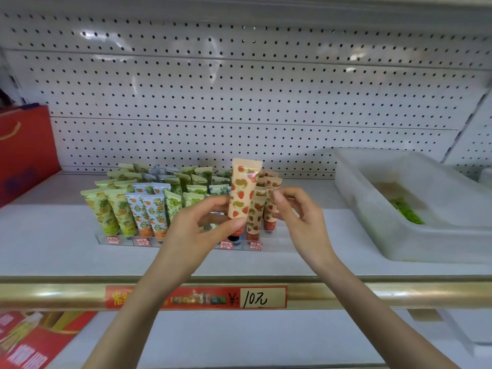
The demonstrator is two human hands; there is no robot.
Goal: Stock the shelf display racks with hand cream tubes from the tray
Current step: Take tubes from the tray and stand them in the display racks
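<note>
Head view: your left hand (197, 227) pinches a strawberry tube (243, 190) upright, cap down, matching the rows in the display rack (127, 242) below. Your right hand (298, 214), relaxed and grasping nothing, sits beside the strawberry row, probably to steady it. One green tube (407, 211) lies in the tray (372, 209)

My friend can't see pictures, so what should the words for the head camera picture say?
A left hand holds a strawberry hand cream tube upright, cap down, in front of a clear rack of fruit-patterned tubes on a white shelf. The right hand hovers beside it, holding nothing. A white tray to the right holds one green tube.
</note>
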